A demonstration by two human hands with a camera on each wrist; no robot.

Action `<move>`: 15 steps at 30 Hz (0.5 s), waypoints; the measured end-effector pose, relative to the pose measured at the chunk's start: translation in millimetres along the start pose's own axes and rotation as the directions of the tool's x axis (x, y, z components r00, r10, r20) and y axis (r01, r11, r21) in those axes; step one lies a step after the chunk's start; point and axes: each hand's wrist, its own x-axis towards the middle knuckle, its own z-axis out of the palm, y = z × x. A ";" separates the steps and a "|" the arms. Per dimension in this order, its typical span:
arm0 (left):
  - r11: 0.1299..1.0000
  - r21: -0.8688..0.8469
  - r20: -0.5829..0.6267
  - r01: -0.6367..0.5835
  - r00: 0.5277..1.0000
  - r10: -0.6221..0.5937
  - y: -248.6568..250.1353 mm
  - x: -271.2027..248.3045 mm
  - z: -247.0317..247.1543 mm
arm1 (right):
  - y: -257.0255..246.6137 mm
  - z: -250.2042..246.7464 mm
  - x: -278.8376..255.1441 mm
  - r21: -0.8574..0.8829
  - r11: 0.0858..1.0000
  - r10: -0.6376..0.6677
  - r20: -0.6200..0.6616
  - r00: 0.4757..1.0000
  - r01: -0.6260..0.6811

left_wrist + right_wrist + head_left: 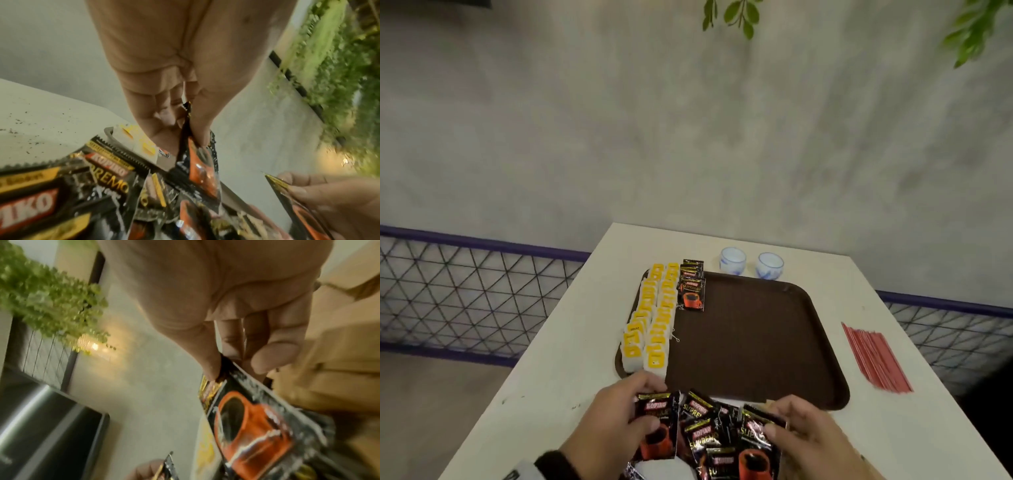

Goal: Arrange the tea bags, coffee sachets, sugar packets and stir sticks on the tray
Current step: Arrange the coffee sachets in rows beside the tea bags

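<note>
Both grips pinched coffee sachets: left hand (616, 416) one, right hand (811, 437) another, over the sachet pile (709, 442) at tray (756, 342) 6 o'clock. Continue 11 o'clock sachet row (691, 289), overlapped evenly.

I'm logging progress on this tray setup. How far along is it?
Done: tea bags fill two rows along the tray's left side, and a few coffee sachets lie beside them at the far end. In hand: the left hand and right hand each pinch a sachet from the loose pile near the tray's front edge. Left: that pile and the stir sticks, off-tray at right. No sugar packets are visible.
</note>
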 end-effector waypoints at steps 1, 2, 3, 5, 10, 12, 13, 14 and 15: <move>0.998 -0.055 -0.021 -0.011 1.000 0.010 -0.1 0.6 -3.9 | -3.7 -3.1 1.2 0.005 1.000 -0.005 0.024 1.000 0.005; 0.995 -0.096 -0.037 -0.012 0.999 0.009 -0.1 0.9 -7.4 | -9.0 -5.2 3.0 0.032 0.999 -0.020 0.040 0.999 0.019; 0.992 -0.129 -0.054 -0.013 0.999 0.006 -1.9 3.5 -9.8 | -17.6 -7.1 3.7 0.095 0.995 -0.032 0.049 0.998 0.027; 0.981 -0.195 -0.083 -0.006 0.996 -0.010 0.0 6.5 -15.8 | -31.8 -9.7 13.6 0.285 0.957 -0.080 0.059 0.995 0.059; 0.938 -0.345 -0.108 -0.045 0.994 0.008 -0.4 16.2 -24.4 | -58.7 -11.4 70.9 0.424 0.896 -0.132 -0.026 0.991 0.131; 0.939 -0.339 -0.076 -0.057 0.997 0.032 -4.8 23.3 -24.9 | -69.1 -7.2 113.0 0.411 0.901 -0.120 -0.066 0.991 0.137; 0.942 -0.330 -0.055 -0.064 0.997 0.048 -5.2 24.4 -25.3 | -74.4 -3.7 135.3 0.399 0.908 -0.103 -0.079 0.992 0.126; 0.931 -0.360 -0.047 -0.054 0.998 0.040 -3.9 24.2 -27.3 | -79.3 0.4 157.9 0.382 0.918 -0.077 -0.090 0.993 0.106; 0.929 -0.370 -0.032 -0.012 1.000 0.001 -2.6 23.4 -30.1 | -83.9 4.9 179.0 0.368 0.926 -0.050 -0.098 0.994 0.082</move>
